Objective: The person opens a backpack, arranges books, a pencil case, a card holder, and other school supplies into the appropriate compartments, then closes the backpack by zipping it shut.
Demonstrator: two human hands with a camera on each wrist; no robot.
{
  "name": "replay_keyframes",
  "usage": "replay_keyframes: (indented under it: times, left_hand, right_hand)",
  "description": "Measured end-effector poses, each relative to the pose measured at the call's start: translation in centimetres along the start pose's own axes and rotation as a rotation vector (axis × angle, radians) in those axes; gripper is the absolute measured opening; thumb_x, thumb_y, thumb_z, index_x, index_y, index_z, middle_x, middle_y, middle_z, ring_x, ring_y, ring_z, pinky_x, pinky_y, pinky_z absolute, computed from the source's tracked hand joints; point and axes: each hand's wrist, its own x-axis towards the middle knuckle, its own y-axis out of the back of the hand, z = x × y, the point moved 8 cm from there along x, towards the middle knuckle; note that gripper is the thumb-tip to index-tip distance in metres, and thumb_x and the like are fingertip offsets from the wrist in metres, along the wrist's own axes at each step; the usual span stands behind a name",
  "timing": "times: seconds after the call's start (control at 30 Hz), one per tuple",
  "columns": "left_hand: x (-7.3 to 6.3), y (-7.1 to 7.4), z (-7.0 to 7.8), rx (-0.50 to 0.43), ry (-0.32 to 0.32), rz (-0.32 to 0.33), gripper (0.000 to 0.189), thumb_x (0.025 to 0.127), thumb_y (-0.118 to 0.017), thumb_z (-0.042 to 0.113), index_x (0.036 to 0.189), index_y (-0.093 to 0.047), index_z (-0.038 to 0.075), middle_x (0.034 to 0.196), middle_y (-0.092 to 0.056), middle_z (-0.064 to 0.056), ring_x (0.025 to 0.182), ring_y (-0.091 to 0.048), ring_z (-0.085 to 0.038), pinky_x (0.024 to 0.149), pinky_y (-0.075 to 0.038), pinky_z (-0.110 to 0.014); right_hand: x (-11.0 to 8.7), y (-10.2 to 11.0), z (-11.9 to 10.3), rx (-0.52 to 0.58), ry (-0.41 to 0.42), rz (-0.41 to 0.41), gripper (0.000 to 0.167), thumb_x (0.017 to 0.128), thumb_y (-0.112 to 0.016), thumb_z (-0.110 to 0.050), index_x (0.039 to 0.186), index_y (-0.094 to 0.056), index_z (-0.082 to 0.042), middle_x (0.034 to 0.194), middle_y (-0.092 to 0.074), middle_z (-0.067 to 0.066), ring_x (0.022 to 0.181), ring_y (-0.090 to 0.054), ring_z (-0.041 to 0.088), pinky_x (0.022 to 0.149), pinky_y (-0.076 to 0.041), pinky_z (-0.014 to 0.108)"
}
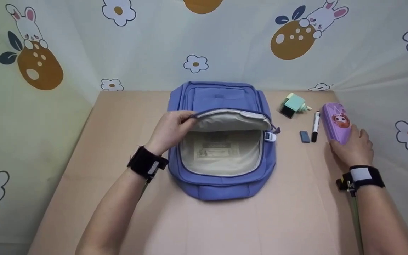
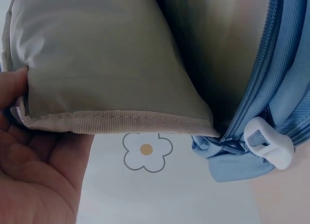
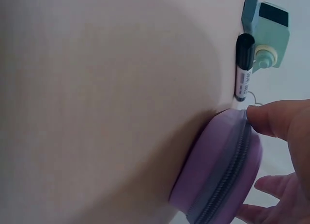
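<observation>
A blue backpack [image 1: 221,191] lies on the table with its front compartment unzipped, baring a pale lining and a printed label. My left hand [image 1: 170,129] pinches the edge of the flap [image 1: 230,120] at its left side and holds it raised. The left wrist view shows the thumb on the flap's lining [image 2: 106,59], with the other fingers behind the edge. Over at the right, my right hand [image 1: 356,148] grips the near end of a purple pencil case [image 1: 335,124] with a cartoon picture on it. Its thumb presses beside the case's zipper [image 3: 227,171], fingers along the opposite side.
Left of the pencil case lies a white marker [image 1: 316,125] with a black cap. Beside that is a small blue-grey block [image 1: 304,136], and farther back a mint-green crank pencil sharpener [image 1: 293,104]. Patterned cloth [image 1: 154,53] walls the table's back and sides.
</observation>
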Motion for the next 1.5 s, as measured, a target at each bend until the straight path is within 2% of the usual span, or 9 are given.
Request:
replay_keyframes:
  times: [0.13, 0.3, 0.47, 0.6, 0.8, 0.97, 1.1, 1.3, 1.5]
  left_hand:
    - [-0.1, 0.0, 0.0, -0.002, 0.006, -0.005, 0.019, 0.1, -0.067, 0.017, 0.114, -0.079, 0.009, 0.094, -0.073, 0.001, 0.067, -0.052, -0.013, 0.059, -0.042, -0.028]
    - [-0.1, 0.1, 0.0, 0.001, 0.011, -0.004, 0.02, 0.1, -0.066, 0.017, 0.114, -0.078, 0.01, 0.095, -0.074, 0.002, 0.07, -0.053, -0.013, 0.061, -0.042, -0.029]
    - [0.1, 0.1, -0.1, 0.001, 0.021, -0.003, 0.021, 0.101, -0.066, 0.018, 0.115, -0.078, 0.011, 0.093, -0.072, 0.003, 0.065, -0.048, -0.013, 0.058, -0.039, -0.029]
    - [0.3, 0.1, 0.0, 0.001, 0.029, -0.006, 0.02, 0.101, -0.066, 0.018, 0.115, -0.078, 0.011, 0.092, -0.073, 0.003, 0.064, -0.048, -0.013, 0.056, -0.039, -0.029]
    - [0.6, 0.3, 0.1, -0.019, 0.044, 0.017, 0.019, 0.101, -0.065, 0.016, 0.114, -0.079, 0.011, 0.087, -0.071, 0.004, 0.058, -0.042, -0.012, 0.053, -0.036, -0.028]
    - [1.1, 0.7, 0.3, -0.061, 0.067, 0.056, 0.016, 0.101, -0.065, 0.017, 0.104, -0.081, 0.013, 0.067, -0.053, 0.004, 0.055, -0.038, -0.011, 0.05, -0.033, -0.027]
    - [1.4, 1.0, 0.5, -0.083, 0.079, 0.078, 0.017, 0.102, -0.065, 0.019, 0.098, -0.08, 0.015, 0.064, -0.047, 0.004, 0.054, -0.036, -0.011, 0.05, -0.03, -0.027]
    - [1.6, 1.1, 0.8, -0.089, 0.072, 0.077, 0.018, 0.103, -0.063, 0.02, 0.1, -0.08, 0.017, 0.063, -0.044, 0.004, 0.054, -0.034, -0.012, 0.051, -0.029, -0.026]
    - [1.7, 1.4, 1.1, -0.076, 0.047, 0.086, 0.016, 0.102, -0.064, 0.019, 0.102, -0.079, 0.016, 0.064, -0.042, 0.005, 0.055, -0.035, -0.011, 0.052, -0.03, -0.026]
  right_hand:
    - [0.1, -0.6, 0.3, 0.029, 0.01, -0.039, 0.103, 0.095, -0.064, -0.046, 0.161, -0.001, 0.003, 0.15, -0.016, 0.047, 0.129, -0.03, 0.066, 0.104, -0.029, 0.076]
    - [0.3, -1.2, 0.5, 0.036, 0.009, -0.067, 0.099, 0.097, -0.062, -0.04, 0.161, 0.003, 0.0, 0.148, -0.014, 0.049, 0.126, -0.029, 0.066, 0.101, -0.032, 0.076]
    - [0.3, -0.2, -0.3, 0.034, 0.036, -0.019, 0.091, 0.099, -0.057, -0.03, 0.161, 0.002, 0.002, 0.144, -0.015, 0.052, 0.124, -0.027, 0.069, 0.099, -0.03, 0.076]
    - [-0.6, 1.5, -2.1, 0.058, 0.09, 0.032, 0.088, 0.099, -0.057, -0.028, 0.162, -0.002, -0.001, 0.143, -0.017, 0.053, 0.123, -0.028, 0.069, 0.098, -0.03, 0.077]
    - [-4.4, 4.0, -6.9, 0.082, 0.248, 0.091, 0.082, 0.099, -0.058, -0.027, 0.163, -0.013, -0.004, 0.143, -0.023, 0.051, 0.121, -0.033, 0.068, 0.093, -0.032, 0.079]
    - [-8.8, 5.4, -11.0, 0.036, 0.347, 0.06, 0.078, 0.099, -0.06, -0.029, 0.162, -0.021, -0.006, 0.143, -0.027, 0.05, 0.119, -0.036, 0.067, 0.089, -0.034, 0.08]
    - [-11.9, 5.8, -12.7, -0.015, 0.395, -0.013, 0.076, 0.098, -0.063, -0.029, 0.161, -0.027, -0.007, 0.144, -0.029, 0.048, 0.118, -0.037, 0.064, 0.085, -0.035, 0.077]
    - [-15.8, 5.8, -13.4, -0.055, 0.495, -0.108, 0.079, 0.092, -0.072, -0.022, 0.16, -0.034, -0.01, 0.144, -0.035, 0.042, 0.118, -0.039, 0.058, 0.087, -0.036, 0.071]
    - [-18.6, 3.8, -15.2, -0.043, 0.599, -0.266, 0.074, 0.095, -0.073, -0.031, 0.158, -0.039, -0.015, 0.145, -0.043, 0.031, 0.121, -0.049, 0.05, 0.09, -0.043, 0.069]
